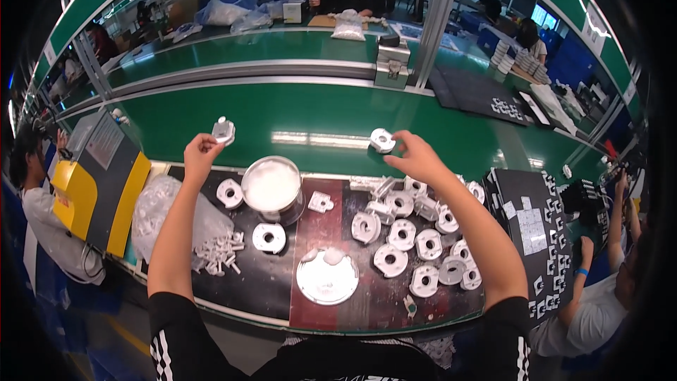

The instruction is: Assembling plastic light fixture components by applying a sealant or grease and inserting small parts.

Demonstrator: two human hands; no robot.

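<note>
Holding a small white part (223,132) by its lower edge in the left hand (203,152), pinched between thumb and fingers at the green counter (303,109), probably gripped so low to leave the upper face uncovered. Reaching with the right hand (416,155) to a round white part (383,141) at the same green surface, with thumb and index finger spread beside its right-hand edge; cannot tell whether touching. Apparently placed that far forward to stand apart from the crowded round pieces (405,226) on the dark work board (247,296). Also showing, between the forearms and seemingly there for easy reach of both hands, an open tub (288,214) and a white dish (326,282). Bounded beyond by a metal rail (282,70), at left by a yellow-and-grey machine (113,166) and a plastic bag (166,215), at right by black trays (520,189). Leaving open room for sideways movement between the hands, but only narrow gaps among the crowded pieces beneath the right forearm.
</note>
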